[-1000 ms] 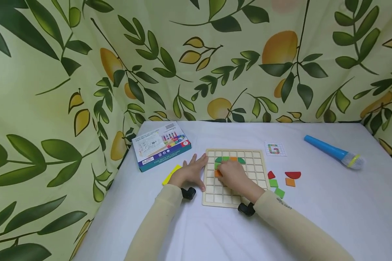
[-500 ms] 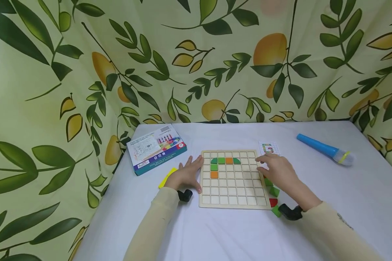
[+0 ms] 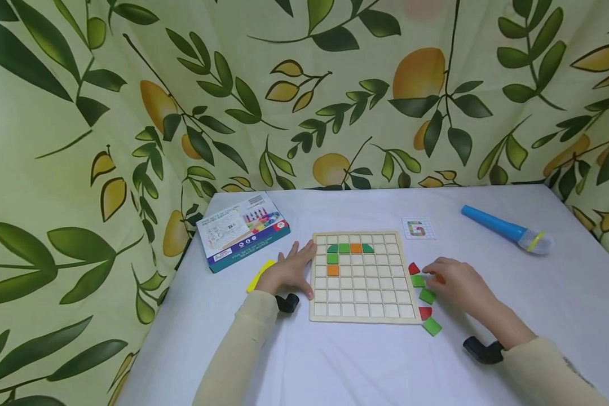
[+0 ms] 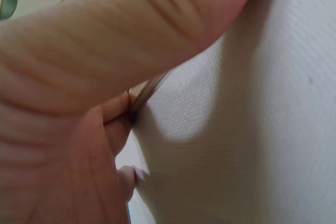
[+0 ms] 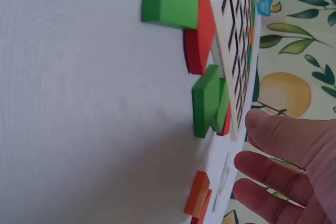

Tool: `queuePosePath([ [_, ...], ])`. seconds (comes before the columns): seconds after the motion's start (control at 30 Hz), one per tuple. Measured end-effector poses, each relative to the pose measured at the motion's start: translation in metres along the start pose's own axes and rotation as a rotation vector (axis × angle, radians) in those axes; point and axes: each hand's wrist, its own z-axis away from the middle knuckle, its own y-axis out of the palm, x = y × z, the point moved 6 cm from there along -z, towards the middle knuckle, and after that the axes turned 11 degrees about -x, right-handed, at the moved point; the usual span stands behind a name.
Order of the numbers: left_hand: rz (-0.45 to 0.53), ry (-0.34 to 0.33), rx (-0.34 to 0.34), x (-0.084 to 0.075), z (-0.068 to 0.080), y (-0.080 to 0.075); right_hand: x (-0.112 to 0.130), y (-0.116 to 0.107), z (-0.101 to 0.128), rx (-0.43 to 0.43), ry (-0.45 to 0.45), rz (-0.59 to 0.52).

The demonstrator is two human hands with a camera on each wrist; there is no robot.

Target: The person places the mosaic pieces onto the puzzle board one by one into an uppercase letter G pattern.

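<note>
A wooden grid board (image 3: 375, 296) lies on the white table. Green and orange pieces form a row near its top, with a green square (image 3: 332, 259) and an orange square (image 3: 332, 270) below the row's left end. My left hand (image 3: 288, 272) rests at the board's left edge with fingers spread. To the right of the board, my right hand (image 3: 459, 285) hovers near loose blocks, its fingers loosely bent and holding nothing. In the right wrist view, an orange block (image 5: 197, 193) and green block (image 5: 206, 100) lie beyond that hand (image 5: 294, 166).
A printed card (image 3: 419, 228) with a coloured G lies behind the blocks. At back right is a blue toy microphone (image 3: 504, 228). A cardboard game box (image 3: 243, 228) sits at back left, and a yellow item (image 3: 260, 276) lies partly behind my left hand.
My right hand has left the orange square on the board and moved right, past the board's edge, to the loose blocks. My left hand stays at the board's left edge.
</note>
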Motion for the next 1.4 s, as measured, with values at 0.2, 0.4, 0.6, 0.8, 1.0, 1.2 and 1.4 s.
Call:
queuePosePath([
  [0.2, 0.001, -0.011, -0.005, 0.002, 0.001, -0.002, 0.008, 0.012, -0.007, 0.035, -0.071, 0.055],
  [0.4, 0.007, -0.010, -0.007, 0.001, 0.002, -0.001, 0.013, 0.020, -0.010, 0.076, -0.104, 0.076],
  [0.6, 0.003, -0.020, -0.012, 0.001, 0.002, -0.002, 0.013, 0.019, -0.014, 0.069, -0.109, 0.119],
  [0.8, 0.013, -0.021, -0.008, 0.002, 0.001, -0.003, 0.020, 0.012, -0.025, 0.033, -0.074, 0.096],
  [1.0, 0.020, -0.009, -0.008, 0.004, 0.001, -0.001, 0.070, 0.020, -0.042, 0.019, -0.161, 0.009],
  [1.2, 0.002, 0.003, -0.005, 0.004, 0.001, 0.002, 0.132, 0.052, -0.053, 0.000, -0.364, 0.008],
  [1.4, 0.007, 0.002, -0.015, 0.002, 0.000, 0.000, 0.162, 0.080, -0.055, 0.032, -0.439, 0.078],
])
